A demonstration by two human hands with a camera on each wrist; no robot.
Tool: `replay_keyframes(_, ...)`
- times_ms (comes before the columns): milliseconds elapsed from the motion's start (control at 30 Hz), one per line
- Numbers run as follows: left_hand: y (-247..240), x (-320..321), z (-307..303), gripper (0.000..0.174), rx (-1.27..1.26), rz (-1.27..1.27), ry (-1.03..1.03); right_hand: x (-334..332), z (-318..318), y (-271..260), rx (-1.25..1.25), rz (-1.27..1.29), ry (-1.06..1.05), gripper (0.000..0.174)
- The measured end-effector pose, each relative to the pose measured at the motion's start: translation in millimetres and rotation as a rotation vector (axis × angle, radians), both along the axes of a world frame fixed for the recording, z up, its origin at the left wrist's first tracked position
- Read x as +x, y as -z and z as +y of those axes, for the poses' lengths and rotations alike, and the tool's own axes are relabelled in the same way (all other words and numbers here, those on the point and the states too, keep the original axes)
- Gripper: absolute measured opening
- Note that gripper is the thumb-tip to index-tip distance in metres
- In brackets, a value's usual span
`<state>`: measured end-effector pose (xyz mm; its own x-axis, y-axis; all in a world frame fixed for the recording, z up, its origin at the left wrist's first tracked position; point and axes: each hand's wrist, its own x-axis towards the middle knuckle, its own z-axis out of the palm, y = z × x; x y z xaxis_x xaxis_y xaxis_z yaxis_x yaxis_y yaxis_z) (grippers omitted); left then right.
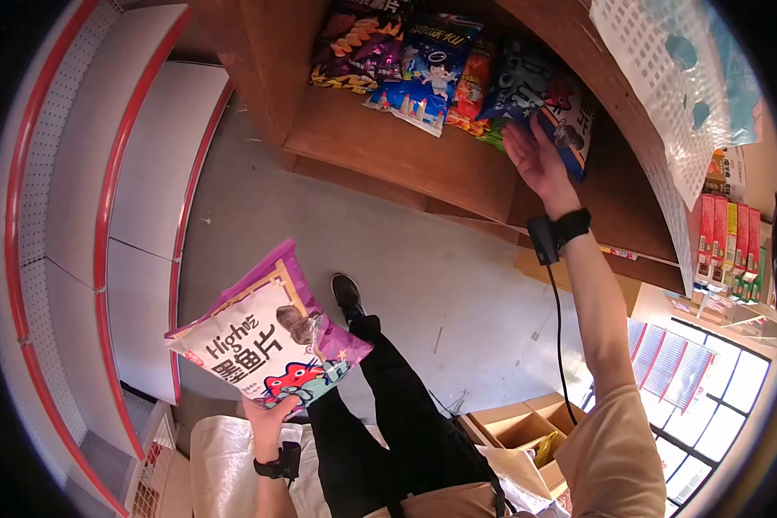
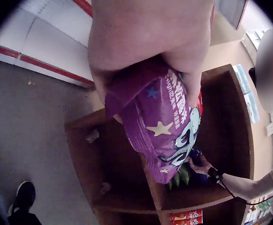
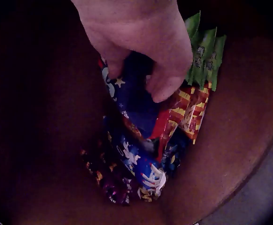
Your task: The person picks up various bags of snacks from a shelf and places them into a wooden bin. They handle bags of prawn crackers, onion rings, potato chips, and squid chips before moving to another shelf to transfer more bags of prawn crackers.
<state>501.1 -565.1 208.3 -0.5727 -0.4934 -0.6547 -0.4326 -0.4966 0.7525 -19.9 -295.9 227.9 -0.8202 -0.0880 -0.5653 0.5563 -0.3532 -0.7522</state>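
Note:
In the head view, my left hand [image 1: 268,416] grips the lower edge of a plump purple-and-white snack bag [image 1: 242,332], printed with a red cartoon cat. Its purple back [image 2: 155,108] shows in the left wrist view, hanging from the fingers. Up at the wooden shelf, my right hand [image 1: 540,164] is at the lower edge of a dark blue snack bag [image 1: 574,121]. From the right wrist, the thumb and fingers [image 3: 167,86] straddle this dark blue bag [image 3: 143,98], one on each side. Part of the bag is hidden behind the hand.
Blue [image 1: 427,73], orange [image 1: 470,91] and purple-black [image 1: 354,52] snack bags lie on the wooden shelf [image 1: 371,151]. Green packets [image 3: 204,61] sit beside the right hand. White shelving with red edges [image 1: 116,173] stands left. Cardboard boxes [image 1: 514,427] are at lower right.

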Motion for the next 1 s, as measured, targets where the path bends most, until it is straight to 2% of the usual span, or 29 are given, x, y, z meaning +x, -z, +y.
replay_keyframes(100,3,-3,1,0.068,0.007,0.127,-0.065,17,-8,-7,-0.014,-0.046,-0.018,0.028)
replay_keyframes(233,7,1,7,0.062,-0.042,0.117,-0.116,42,-6,7,0.010,-0.108,-0.122,0.026)
replay_keyframes(300,3,-1,8,0.056,-0.072,0.087,-0.081,67,2,8,0.007,-0.093,-0.333,0.026)
replay_keyframes(367,1,-13,12,0.050,-0.115,0.095,-0.056,108,14,13,0.191,0.017,-0.536,0.031)
replay_keyframes(433,1,-42,26,0.049,-0.013,0.064,-0.152,150,25,8,0.401,0.092,-0.901,0.035)
replay_keyframes(500,-3,-73,33,0.049,0.094,0.098,-0.171,198,33,26,0.482,-0.023,-1.186,0.044)
replay_keyframes(533,-9,-91,33,0.049,0.124,0.150,-0.161,228,41,44,0.219,-0.145,-1.193,0.044)
replay_keyframes(600,-4,-104,38,0.049,0.132,0.190,-0.162,263,9,12,0.167,-0.204,-1.502,0.047)
replay_keyframes(667,-2,-119,43,0.049,0.207,0.297,-0.166,297,-8,5,0.036,-0.156,-1.373,0.040)
replay_keyframes(700,-5,-129,47,0.051,0.197,0.342,-0.143,301,-20,3,0.032,-0.156,-1.373,0.040)
replay_keyframes(767,-14,-146,54,0.055,0.198,0.403,-0.111,309,-34,-2,-0.155,-0.028,-1.142,0.033)
replay_keyframes(800,-17,-157,59,0.056,0.195,0.440,-0.100,304,-32,6,-0.157,-0.028,-1.139,0.033)
replay_keyframes(833,-18,-161,62,0.060,0.212,0.446,-0.070,301,-29,19,-0.127,-0.041,-1.128,0.042)
replay_keyframes(867,-25,-168,64,0.054,0.227,0.463,-0.058,300,-23,37,-0.096,-0.053,-1.116,0.051)
replay_keyframes(933,-39,-179,69,0.047,0.241,0.381,0.018,301,-36,42,0.032,-0.182,-0.881,0.060)
replay_keyframes(1000,-36,-188,79,0.040,0.198,0.477,-0.033,281,-43,16,-0.337,-0.171,-0.482,0.066)
